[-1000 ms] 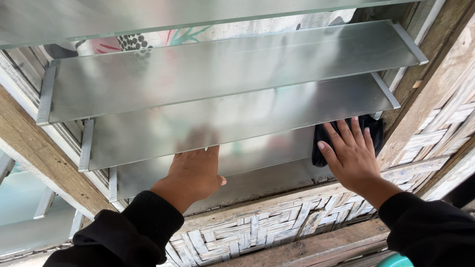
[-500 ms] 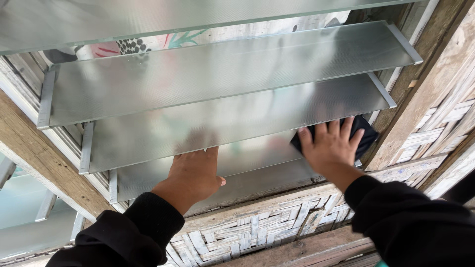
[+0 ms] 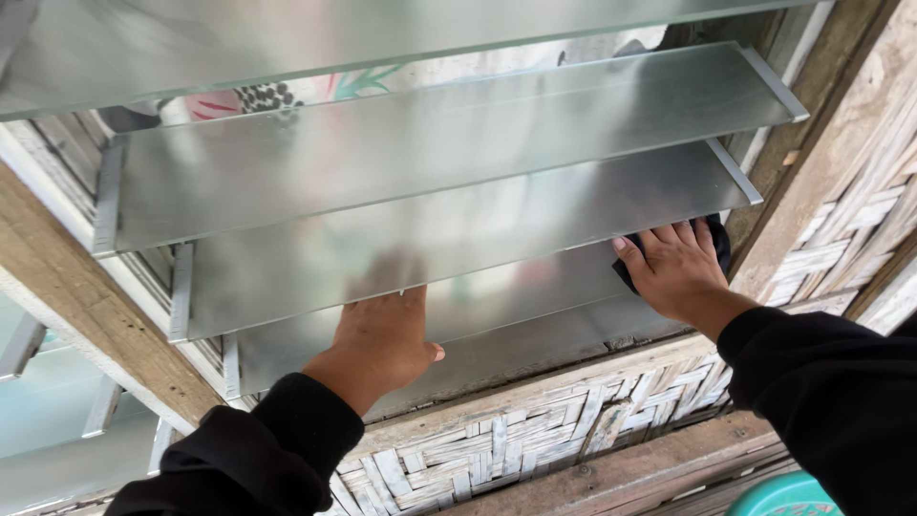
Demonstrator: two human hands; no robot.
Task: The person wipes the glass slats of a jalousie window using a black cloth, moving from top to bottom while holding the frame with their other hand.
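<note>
left hand (image 3: 382, 339): flat on lowest glass slat (image 3: 516, 301), gripping nothing;
right hand (image 3: 680, 268): open-fingered, pressing dark cloth (image 3: 718, 241) onto same slat

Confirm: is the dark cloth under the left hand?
No, the dark cloth sits under the right hand; the left hand presses bare glass.

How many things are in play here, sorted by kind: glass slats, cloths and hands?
Glass slats: 4 (lowest slat, two above it, one at the top edge)
Dark cloth: 1
Hands: 2, left hand and right hand
Total: 7
</note>
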